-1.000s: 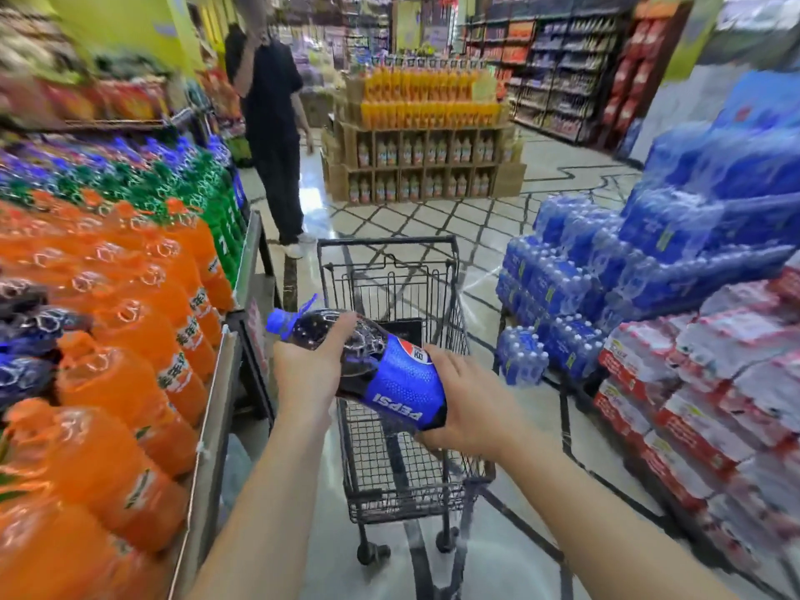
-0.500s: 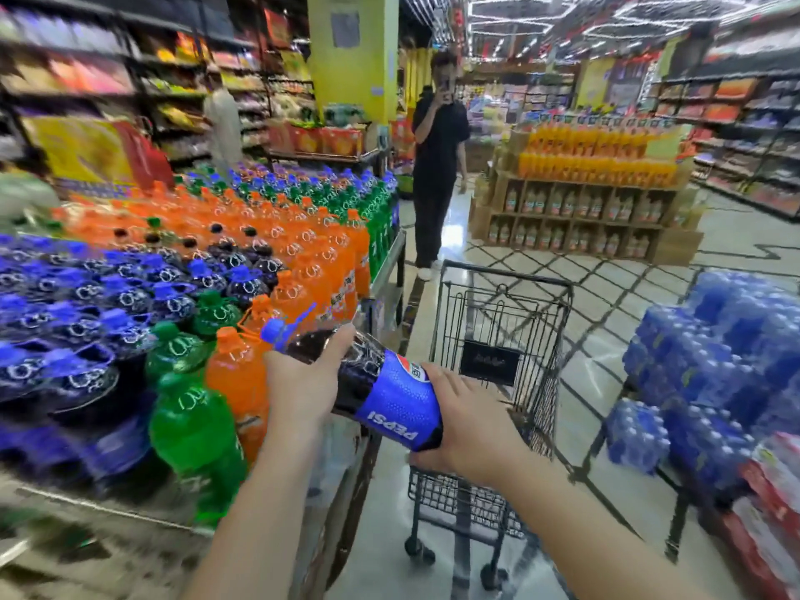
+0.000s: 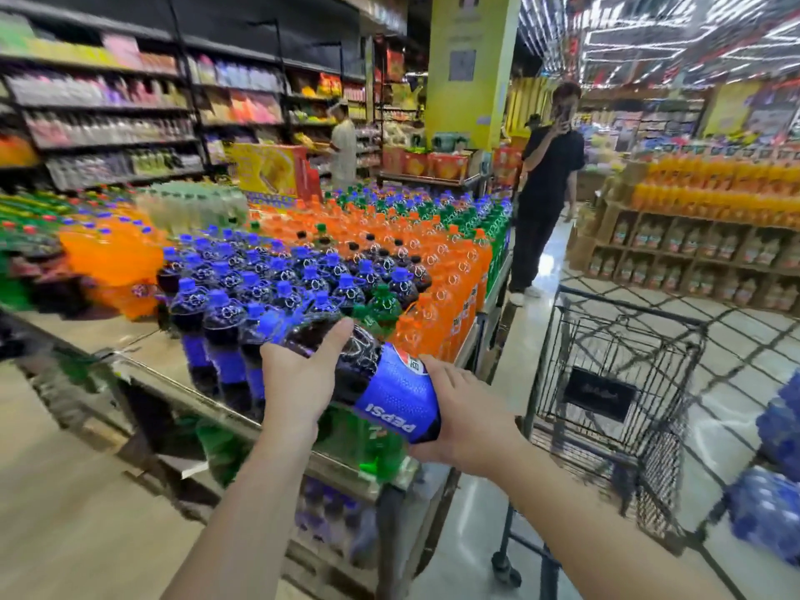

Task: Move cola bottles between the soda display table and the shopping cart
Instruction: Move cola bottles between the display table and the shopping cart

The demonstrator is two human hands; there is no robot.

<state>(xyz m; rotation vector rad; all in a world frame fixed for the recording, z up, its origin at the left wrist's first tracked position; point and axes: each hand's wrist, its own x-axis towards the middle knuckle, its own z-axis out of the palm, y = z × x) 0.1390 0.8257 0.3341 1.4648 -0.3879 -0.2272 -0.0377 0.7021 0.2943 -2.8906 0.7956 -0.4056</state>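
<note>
Both my hands grip the cola bottle (image 3: 381,383) sideways: left hand (image 3: 298,374) near the neck, right hand (image 3: 465,417) under the base, over the desk (image 3: 173,361) edge.

cola bottle (image 3: 381,383) | moved from above cart (image 3: 614,383) | to above display table (image 3: 143,365)

The Pepsi bottle (image 3: 381,383) at centre frame holds dark cola under a blue label with white lettering and a blue cap. Behind it stand blue-capped cola bottles (image 3: 268,288), orange soda bottles (image 3: 454,270) and green ones (image 3: 493,227). At right, the black wire shopping cart (image 3: 614,383) sits on pale floor tiles (image 3: 736,331) with dark lines.
</note>
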